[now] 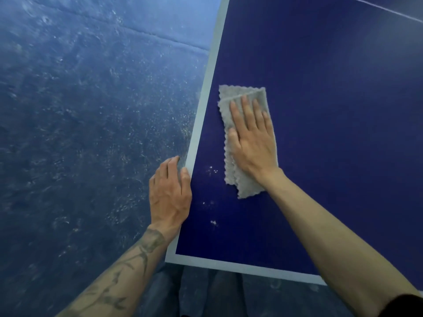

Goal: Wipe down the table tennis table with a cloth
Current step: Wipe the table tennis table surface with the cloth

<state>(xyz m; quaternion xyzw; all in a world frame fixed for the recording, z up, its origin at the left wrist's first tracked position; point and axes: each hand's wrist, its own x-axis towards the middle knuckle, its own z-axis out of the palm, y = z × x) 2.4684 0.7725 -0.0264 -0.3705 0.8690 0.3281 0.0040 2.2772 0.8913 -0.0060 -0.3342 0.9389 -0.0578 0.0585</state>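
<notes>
Pressing cloth (242, 93) beneath right hand (251, 140), apparently folded

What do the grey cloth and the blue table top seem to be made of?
The cloth looks like microfibre: soft, fuzzy pile and a wavy cut edge. The table top seems a hard flat board, perhaps painted wood composite, with a matt dark blue finish and a pale painted border line; its core is hidden.

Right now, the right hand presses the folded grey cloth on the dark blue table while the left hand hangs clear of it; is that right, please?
No: the head view shows the left hand gripping the pale edge of the dark blue table. The right hand does press the folded grey cloth.
</notes>
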